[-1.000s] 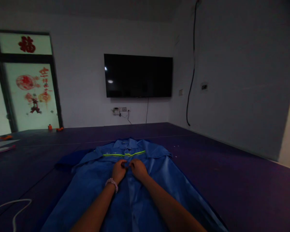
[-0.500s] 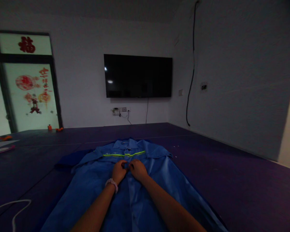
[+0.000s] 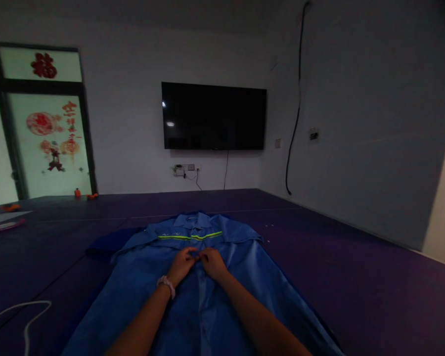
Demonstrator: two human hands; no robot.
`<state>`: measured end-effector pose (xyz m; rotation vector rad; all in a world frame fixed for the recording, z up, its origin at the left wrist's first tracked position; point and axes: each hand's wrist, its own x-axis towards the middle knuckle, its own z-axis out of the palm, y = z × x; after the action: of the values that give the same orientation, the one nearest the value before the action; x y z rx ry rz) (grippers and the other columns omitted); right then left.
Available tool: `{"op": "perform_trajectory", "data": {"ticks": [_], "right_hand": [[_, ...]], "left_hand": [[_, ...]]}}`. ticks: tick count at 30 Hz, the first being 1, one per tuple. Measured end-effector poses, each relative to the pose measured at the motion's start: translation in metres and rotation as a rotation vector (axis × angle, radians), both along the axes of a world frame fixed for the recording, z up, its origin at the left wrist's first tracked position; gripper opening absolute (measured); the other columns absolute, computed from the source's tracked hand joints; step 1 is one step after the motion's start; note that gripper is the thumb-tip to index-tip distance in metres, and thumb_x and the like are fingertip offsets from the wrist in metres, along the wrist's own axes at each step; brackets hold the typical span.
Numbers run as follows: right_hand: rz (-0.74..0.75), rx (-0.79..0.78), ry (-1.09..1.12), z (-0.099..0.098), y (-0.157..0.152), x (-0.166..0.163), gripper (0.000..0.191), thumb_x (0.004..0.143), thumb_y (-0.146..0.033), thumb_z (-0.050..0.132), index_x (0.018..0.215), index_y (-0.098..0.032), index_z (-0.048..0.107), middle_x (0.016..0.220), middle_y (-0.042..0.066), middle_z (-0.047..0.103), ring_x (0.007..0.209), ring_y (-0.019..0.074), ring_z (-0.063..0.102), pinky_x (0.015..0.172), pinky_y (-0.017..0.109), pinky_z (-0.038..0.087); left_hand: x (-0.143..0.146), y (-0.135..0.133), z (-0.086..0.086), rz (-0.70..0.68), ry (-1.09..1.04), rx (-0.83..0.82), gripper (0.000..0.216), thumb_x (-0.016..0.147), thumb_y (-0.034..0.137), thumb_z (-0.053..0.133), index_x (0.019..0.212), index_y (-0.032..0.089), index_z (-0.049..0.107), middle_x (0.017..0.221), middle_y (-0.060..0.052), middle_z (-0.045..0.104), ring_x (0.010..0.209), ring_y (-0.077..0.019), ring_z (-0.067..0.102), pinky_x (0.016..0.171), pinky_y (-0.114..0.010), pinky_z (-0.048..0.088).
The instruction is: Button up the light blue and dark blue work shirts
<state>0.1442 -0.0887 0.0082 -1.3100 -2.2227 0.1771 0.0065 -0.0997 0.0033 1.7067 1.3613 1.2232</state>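
Left fingers [image 3: 187, 250] and right fingers [image 3: 206, 253] pinch the front of the blue shirt [image 3: 203, 299] spread beneath them.

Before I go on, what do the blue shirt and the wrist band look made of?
Blue shirt: seemingly woven cloth with a slight sheen, from its soft creases and pale highlights; cotton or synthetic, I can't tell. Wrist band: likely gathered fabric, pale pink and matte, from its puckered outline.
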Motion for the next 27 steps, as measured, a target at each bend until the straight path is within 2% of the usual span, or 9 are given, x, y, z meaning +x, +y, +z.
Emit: {"op": "perform_trajectory", "data": {"ticks": [5, 9, 15, 20, 27], "right_hand": [[0.113, -0.029, 0.033, -0.006, -0.023, 0.008, 0.028, 0.083, -0.01, 0.043, 0.094, -0.016, 0.068, 0.104, 0.007, 0.066, 0.1, 0.0157, 0.058, 0.088, 0.024, 0.038], [0.158, -0.047, 0.079, -0.01, -0.045, 0.015, 0.032, 0.083, -0.008, 0.041, 0.1, -0.016, 0.067, 0.113, 0.009, 0.063, 0.107, 0.0173, 0.054, 0.095, 0.027, 0.035], [0.144, -0.079, 0.224, -0.006, -0.069, 0.023, 0.028, 0.084, -0.018, 0.043, 0.089, -0.02, 0.071, 0.095, 0.005, 0.07, 0.092, 0.0178, 0.061, 0.083, 0.026, 0.043], [0.085, -0.08, 0.16, 0.003, -0.079, 0.024, 0.032, 0.086, -0.036, 0.046, 0.075, -0.02, 0.071, 0.08, 0.004, 0.071, 0.076, 0.0155, 0.062, 0.07, 0.022, 0.041], [-0.031, -0.003, 0.089, 0.009, -0.091, 0.021, 0.041, 0.073, -0.059, 0.054, 0.072, -0.021, 0.069, 0.077, 0.004, 0.069, 0.075, 0.0171, 0.062, 0.066, 0.023, 0.037]], "left_hand": [[-0.007, -0.026, -0.002, -0.194, -0.17, -0.098, 0.045, 0.07, 0.034, 0.06, 0.109, 0.011, 0.056, 0.065, 0.0, 0.061, 0.057, -0.0114, 0.052, 0.055, -0.021, 0.036], [-0.009, -0.048, -0.003, -0.254, -0.182, -0.149, 0.044, 0.071, 0.03, 0.058, 0.113, 0.015, 0.054, 0.071, 0.0, 0.064, 0.065, -0.0128, 0.056, 0.06, -0.022, 0.039], [-0.004, -0.067, -0.006, -0.173, -0.105, -0.064, 0.042, 0.067, 0.018, 0.058, 0.109, 0.016, 0.057, 0.082, -0.003, 0.066, 0.075, -0.0151, 0.059, 0.067, -0.023, 0.043], [-0.001, -0.069, -0.004, -0.096, -0.062, -0.034, 0.038, 0.063, 0.013, 0.056, 0.101, 0.015, 0.06, 0.081, -0.003, 0.066, 0.069, -0.0143, 0.058, 0.064, -0.023, 0.042], [0.001, -0.074, 0.002, -0.079, -0.016, -0.026, 0.043, 0.057, 0.007, 0.056, 0.099, 0.016, 0.062, 0.079, -0.002, 0.064, 0.07, -0.014, 0.057, 0.064, -0.022, 0.042]]}}
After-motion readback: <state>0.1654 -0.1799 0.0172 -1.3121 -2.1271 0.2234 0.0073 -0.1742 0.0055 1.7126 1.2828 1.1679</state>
